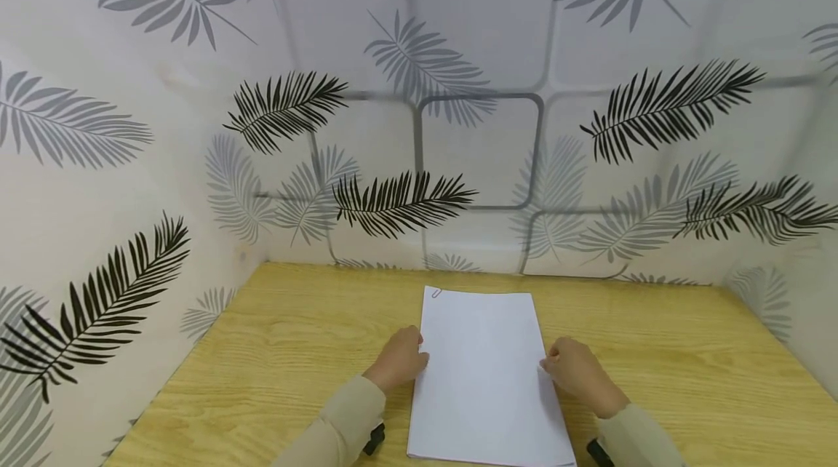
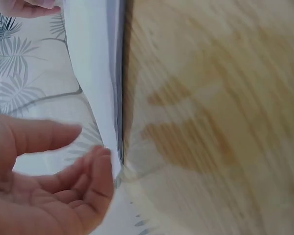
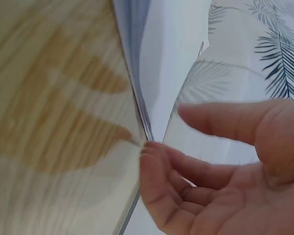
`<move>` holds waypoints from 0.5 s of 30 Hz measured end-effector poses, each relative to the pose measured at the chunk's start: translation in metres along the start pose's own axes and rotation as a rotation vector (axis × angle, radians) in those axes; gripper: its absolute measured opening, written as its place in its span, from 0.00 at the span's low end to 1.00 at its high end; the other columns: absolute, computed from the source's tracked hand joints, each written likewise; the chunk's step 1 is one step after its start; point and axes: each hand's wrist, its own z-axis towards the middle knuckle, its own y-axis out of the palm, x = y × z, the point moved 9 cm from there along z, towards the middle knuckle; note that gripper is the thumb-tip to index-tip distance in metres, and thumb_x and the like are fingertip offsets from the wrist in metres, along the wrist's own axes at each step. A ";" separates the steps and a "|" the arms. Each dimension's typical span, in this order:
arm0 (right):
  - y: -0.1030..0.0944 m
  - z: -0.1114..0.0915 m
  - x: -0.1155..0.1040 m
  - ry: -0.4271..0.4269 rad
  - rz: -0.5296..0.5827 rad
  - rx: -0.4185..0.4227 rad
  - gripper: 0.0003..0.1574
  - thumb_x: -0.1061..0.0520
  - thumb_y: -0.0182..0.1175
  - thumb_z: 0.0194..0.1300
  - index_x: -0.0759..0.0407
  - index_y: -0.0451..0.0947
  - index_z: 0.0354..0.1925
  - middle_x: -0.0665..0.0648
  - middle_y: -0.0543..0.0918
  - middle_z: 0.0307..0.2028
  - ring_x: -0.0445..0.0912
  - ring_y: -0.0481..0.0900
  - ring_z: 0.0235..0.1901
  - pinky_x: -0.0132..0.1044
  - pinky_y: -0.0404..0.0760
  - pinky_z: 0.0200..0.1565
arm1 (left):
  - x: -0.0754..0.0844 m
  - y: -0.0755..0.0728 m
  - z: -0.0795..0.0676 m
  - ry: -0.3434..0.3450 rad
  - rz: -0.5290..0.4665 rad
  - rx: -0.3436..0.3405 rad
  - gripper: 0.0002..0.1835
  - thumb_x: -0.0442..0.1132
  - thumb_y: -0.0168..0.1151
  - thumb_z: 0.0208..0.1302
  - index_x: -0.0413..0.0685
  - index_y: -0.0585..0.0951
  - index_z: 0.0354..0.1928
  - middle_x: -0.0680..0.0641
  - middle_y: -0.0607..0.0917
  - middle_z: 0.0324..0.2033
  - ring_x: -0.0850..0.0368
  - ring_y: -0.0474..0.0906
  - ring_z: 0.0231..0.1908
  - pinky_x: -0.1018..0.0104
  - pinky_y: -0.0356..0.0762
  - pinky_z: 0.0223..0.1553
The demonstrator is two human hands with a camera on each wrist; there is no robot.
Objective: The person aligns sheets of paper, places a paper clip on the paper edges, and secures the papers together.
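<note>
A stack of white paper sheets [image 1: 484, 380] lies lengthwise before me, with a small paper clip [image 1: 436, 293] at its far left corner. My left hand [image 1: 399, 358] is at the stack's left long edge, fingers loosely bent. In the left wrist view a gap separates that thumb [image 2: 54, 134] from the fingers, whose tips are close to the sheet edges [image 2: 118, 98]. On the opposite side, my right hand [image 1: 579, 372] has its bent fingertips at the right edge. The right wrist view shows its thumb [image 3: 220, 120] held apart from the fingers, with no paper pinched between.
Beneath the stack is a wood-grain table [image 1: 314, 329]. A wall covering [image 1: 484, 154] with leaf patterns rises behind the table's back edge and along both sides. Dark bands [image 1: 374, 439] show at the wrists, below beige sleeves [image 1: 340, 416].
</note>
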 end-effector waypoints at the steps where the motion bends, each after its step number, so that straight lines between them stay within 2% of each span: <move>1: -0.004 -0.001 0.001 -0.001 0.007 0.027 0.07 0.66 0.58 0.61 0.72 0.74 0.29 0.57 0.76 0.25 0.47 0.72 0.25 0.38 0.73 0.27 | 0.000 -0.003 0.000 0.015 -0.016 0.030 0.06 0.26 0.56 0.62 0.27 0.74 0.39 0.37 0.78 0.34 0.50 0.71 0.30 0.61 0.72 0.31; 2: -0.008 -0.002 0.002 -0.002 0.016 0.054 0.06 0.67 0.57 0.61 0.71 0.73 0.28 0.57 0.76 0.24 0.47 0.72 0.24 0.38 0.73 0.26 | 0.000 -0.007 0.000 0.033 -0.028 0.063 0.01 0.25 0.55 0.62 0.31 0.73 0.35 0.40 0.77 0.30 0.52 0.69 0.27 0.64 0.70 0.27; 5: -0.017 -0.004 0.004 -0.011 0.046 0.119 0.07 0.68 0.54 0.60 0.68 0.73 0.25 0.55 0.74 0.21 0.46 0.69 0.21 0.36 0.69 0.24 | 0.000 -0.017 -0.001 0.068 -0.059 0.154 0.05 0.23 0.53 0.62 0.36 0.73 0.30 0.46 0.75 0.25 0.57 0.67 0.23 0.68 0.66 0.23; 10: -0.026 -0.005 0.001 -0.016 0.102 0.161 0.08 0.66 0.53 0.64 0.70 0.75 0.29 0.56 0.74 0.22 0.45 0.69 0.22 0.36 0.70 0.24 | 0.007 -0.034 -0.002 0.099 -0.059 0.279 0.05 0.24 0.55 0.63 0.37 0.74 0.31 0.47 0.74 0.25 0.57 0.68 0.23 0.68 0.68 0.24; 15: -0.037 -0.006 -0.014 -0.060 0.149 0.244 0.11 0.64 0.54 0.67 0.72 0.79 0.36 0.55 0.77 0.23 0.44 0.71 0.23 0.34 0.71 0.25 | 0.029 -0.048 -0.005 0.176 0.009 0.391 0.04 0.27 0.57 0.65 0.40 0.74 0.32 0.48 0.73 0.27 0.56 0.69 0.27 0.67 0.70 0.27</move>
